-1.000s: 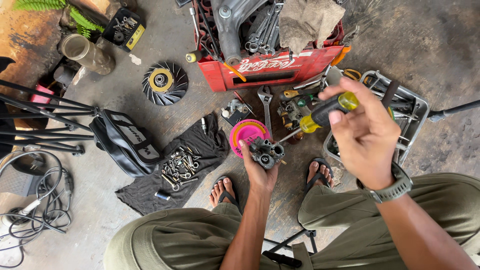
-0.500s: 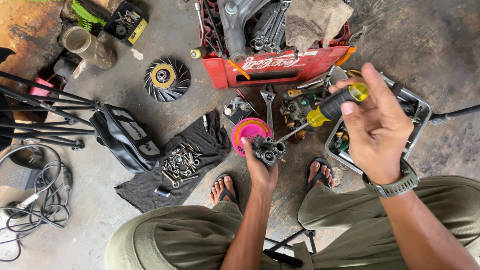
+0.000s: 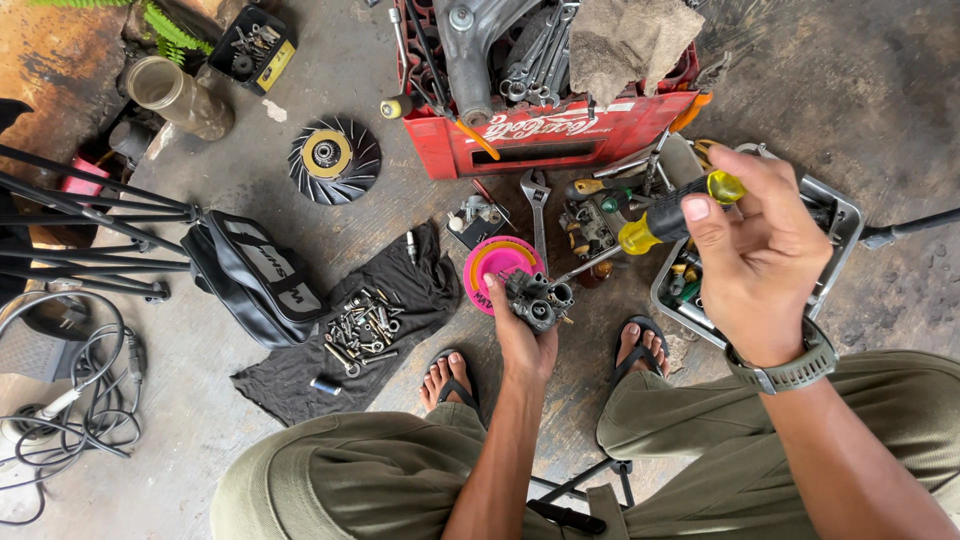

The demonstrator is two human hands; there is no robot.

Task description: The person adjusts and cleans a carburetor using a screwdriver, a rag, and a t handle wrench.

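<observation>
The left hand [image 3: 520,340] is gripping a small grey carburetor [image 3: 537,297] above the feet, fingers closed under it. The right hand [image 3: 765,250] is pinching a yellow-and-black screwdriver [image 3: 665,215] (handle up right), its shaft slanting down-left to the carburetor, over a pink lid [image 3: 495,262] beside the red crate [image 3: 550,135].

A grey metal carburettor [image 3: 538,297] sits at six o'clock of the pink-and-yellow round lid [image 3: 497,265], a yellow-and-black-handled screwdriver [image 3: 668,217] at three, a red plastic crate [image 3: 540,120] at twelve, black cloth [image 3: 400,300] at nine.
</observation>
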